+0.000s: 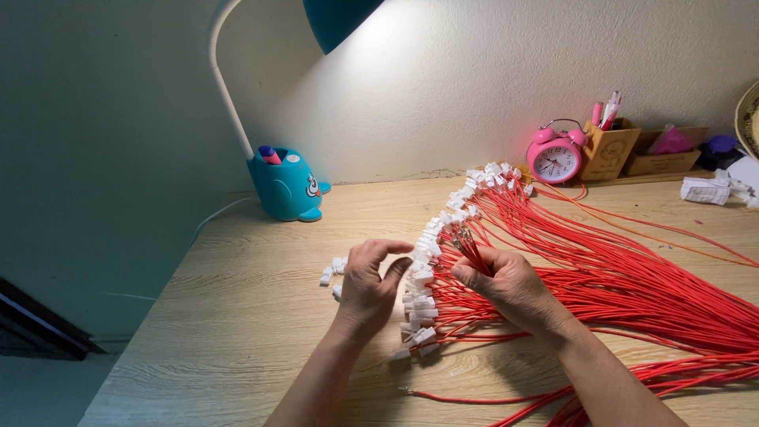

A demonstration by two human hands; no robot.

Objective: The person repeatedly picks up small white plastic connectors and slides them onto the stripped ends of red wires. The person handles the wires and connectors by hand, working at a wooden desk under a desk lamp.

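Note:
A large fan of red wires (632,285) lies across the wooden desk (237,332), most ends capped with small white plastic connectors (431,237). My right hand (506,285) pinches a few red wires with bare metal tips near the row of connectors. My left hand (371,285) hovers beside that row with fingers curled, its fingertips close to a white connector; whether it holds one is unclear. A few loose white connectors (332,273) lie just left of my left hand.
A teal whale-shaped lamp base (288,186) with a white neck stands at the back left. A pink alarm clock (556,156), a wooden pen holder (609,146) and a wooden tray (664,154) line the wall at the back right. The desk edge runs along the left.

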